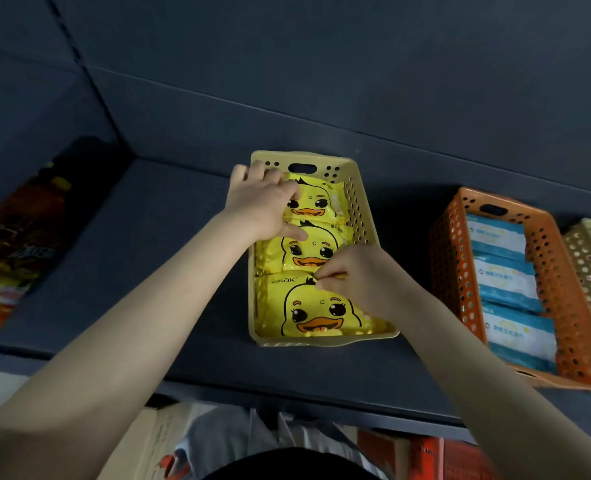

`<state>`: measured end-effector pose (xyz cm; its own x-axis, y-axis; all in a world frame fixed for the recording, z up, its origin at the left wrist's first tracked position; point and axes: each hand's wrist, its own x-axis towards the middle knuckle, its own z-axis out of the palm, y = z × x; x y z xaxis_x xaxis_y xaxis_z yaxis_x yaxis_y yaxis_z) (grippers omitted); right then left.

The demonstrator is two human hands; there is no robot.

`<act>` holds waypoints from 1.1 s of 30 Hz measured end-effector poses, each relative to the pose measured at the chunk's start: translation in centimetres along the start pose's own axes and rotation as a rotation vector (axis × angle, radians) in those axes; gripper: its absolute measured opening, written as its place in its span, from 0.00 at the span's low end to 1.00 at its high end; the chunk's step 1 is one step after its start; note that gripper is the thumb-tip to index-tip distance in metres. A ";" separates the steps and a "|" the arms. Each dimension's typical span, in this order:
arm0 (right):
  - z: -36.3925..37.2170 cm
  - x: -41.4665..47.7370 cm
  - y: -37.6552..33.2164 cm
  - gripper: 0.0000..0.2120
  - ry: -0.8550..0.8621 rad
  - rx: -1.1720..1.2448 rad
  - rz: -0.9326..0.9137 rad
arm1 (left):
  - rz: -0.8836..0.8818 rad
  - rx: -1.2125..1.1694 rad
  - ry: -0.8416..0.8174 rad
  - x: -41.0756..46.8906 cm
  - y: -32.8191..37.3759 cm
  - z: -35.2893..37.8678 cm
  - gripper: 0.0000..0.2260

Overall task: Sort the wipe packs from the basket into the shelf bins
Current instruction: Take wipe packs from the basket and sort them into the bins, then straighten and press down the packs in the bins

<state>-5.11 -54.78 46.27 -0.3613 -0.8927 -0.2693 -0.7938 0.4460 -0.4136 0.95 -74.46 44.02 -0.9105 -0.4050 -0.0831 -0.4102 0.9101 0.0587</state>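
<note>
Both hands in the yellow bin (367,216), 3 duck wipe packs inside.
I note the left hand (264,202) curled on the far pack (316,199), thumb touching the middle pack (287,251); the right hand (353,275) pinches the top edge of the near pack (308,310). The yellow bin sits on the dark shelf (169,237), an orange bin (564,306) of blue packs (505,278) to its right.

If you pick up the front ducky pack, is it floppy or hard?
Probably squishy, not hard: the front duck pack has a puffy, crinkled wrapper. It may sag where the right hand pinches its top edge. The shiny film likely feels slippery.
</note>
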 end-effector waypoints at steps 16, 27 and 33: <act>-6.4 -7.8 1.7 0.10 0.473 0.117 0.136 | 0.048 -0.578 0.141 -2.9 3.0 -5.4 0.17; -0.6 -31.8 7.9 0.09 0.804 0.176 0.454 | 0.319 -0.808 0.314 -13.0 23.2 -3.1 0.08; 8.8 -45.1 11.4 0.12 0.742 0.275 0.664 | 0.434 -0.788 0.094 -22.2 34.5 4.4 0.09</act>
<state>6.48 -8.86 46.07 -0.9708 -0.2346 0.0500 -0.2186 0.7796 -0.5869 7.18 -33.65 43.48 -0.9798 -0.0772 0.1847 0.0850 0.6750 0.7329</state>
